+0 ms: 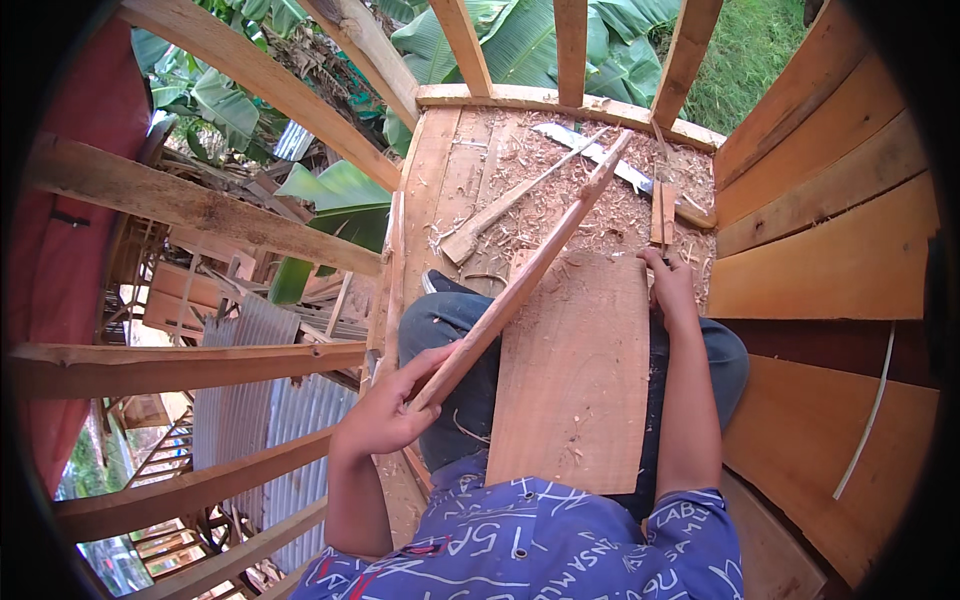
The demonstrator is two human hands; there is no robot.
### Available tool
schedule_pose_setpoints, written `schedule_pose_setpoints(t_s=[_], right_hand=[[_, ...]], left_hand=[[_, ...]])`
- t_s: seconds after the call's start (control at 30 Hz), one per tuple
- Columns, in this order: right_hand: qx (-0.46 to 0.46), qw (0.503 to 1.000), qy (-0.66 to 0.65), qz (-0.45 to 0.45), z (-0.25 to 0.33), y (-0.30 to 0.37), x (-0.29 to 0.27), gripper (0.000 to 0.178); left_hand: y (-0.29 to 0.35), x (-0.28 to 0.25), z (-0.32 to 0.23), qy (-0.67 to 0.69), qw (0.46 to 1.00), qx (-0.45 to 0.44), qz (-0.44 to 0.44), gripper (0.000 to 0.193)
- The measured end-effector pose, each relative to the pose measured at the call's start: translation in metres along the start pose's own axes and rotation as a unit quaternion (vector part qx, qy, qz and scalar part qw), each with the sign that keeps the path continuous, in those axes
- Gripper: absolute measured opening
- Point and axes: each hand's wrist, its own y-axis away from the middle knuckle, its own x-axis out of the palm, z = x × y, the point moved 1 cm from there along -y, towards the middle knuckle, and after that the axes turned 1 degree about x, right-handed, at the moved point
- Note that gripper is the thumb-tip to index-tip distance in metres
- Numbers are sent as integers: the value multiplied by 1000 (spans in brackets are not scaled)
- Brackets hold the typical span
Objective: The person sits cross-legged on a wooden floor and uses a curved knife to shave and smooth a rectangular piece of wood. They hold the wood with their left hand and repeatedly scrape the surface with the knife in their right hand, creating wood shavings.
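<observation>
My left hand (392,405) is closed around the lower end of a long, roughly carved wooden stick (535,270), which slants up and away to the right. Across my lap lies a wide wooden board (575,370), with a few shavings on it. My right hand (672,285) is at the board's far right corner, fingers curled on a slim, dark part. That part seems to join a small flat wooden piece (663,208) just beyond; its kind is unclear. Past the stick, a long silver blade (625,170) with a wooden handle (694,214) lies among shavings.
A tapered wooden piece (490,222) lies on the shaving-strewn plank floor (435,165). Wooden rails (200,368) stand along the left and far sides, with corrugated metal sheets (245,400) and banana leaves (520,50) beyond. A plank wall (830,265) bounds the right.
</observation>
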Motion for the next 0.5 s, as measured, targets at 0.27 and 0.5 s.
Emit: schedule_pose_setpoints(t_s=[0.27, 0.5], right_hand=[[-30, 997, 77, -2, 4, 12, -12, 31], [-218, 966, 76, -119, 0, 30, -1, 35]], left_hand=[[13, -2, -14, -200, 974, -52, -88, 53], [9, 13, -13, -223, 963, -61, -136, 41]])
